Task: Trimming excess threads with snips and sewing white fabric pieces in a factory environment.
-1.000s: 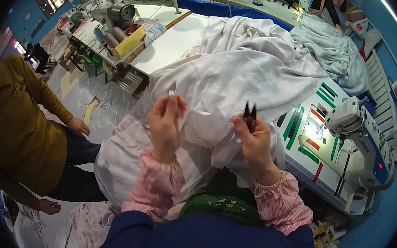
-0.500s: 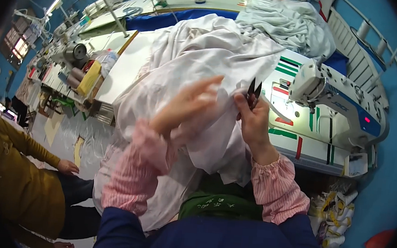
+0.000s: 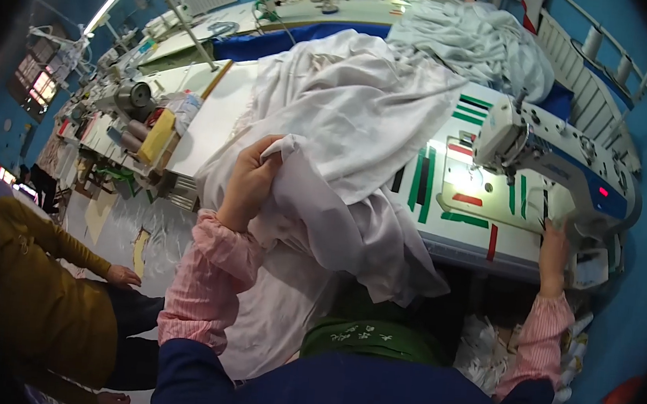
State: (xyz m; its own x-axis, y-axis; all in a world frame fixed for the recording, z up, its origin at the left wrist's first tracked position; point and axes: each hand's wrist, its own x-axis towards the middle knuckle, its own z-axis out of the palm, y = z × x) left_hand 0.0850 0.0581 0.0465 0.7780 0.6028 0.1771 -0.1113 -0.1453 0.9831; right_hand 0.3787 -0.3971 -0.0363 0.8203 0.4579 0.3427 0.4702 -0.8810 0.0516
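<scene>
My left hand [image 3: 246, 184] is closed on an edge of a large white cloth [image 3: 340, 99], holding it up left of the middle. The cloth lies in folds over the table, and its near part hangs over the front edge toward my lap. My right hand [image 3: 555, 249] rests low at the right end of the sewing table, beside the base of the sewing machine [image 3: 554, 157]. Its fingers are closed, and a thin dark tip of the thread snips [image 3: 544, 222] shows at them; the rest is hidden by the hand. The machine's lamp lights its needle plate [image 3: 486, 187].
Green, red and black tape strips [image 3: 421, 184] mark the white tabletop. A heap of pale cloth [image 3: 472, 46] lies at the back right. At left stand a yellow box [image 3: 156, 135] and other machines. A person in a mustard top [image 3: 61, 294] stands at lower left.
My right hand has moved right with the snips, from the cloth to the table's end by the machine. My left hand has taken hold of the cloth's edge and lifted it.
</scene>
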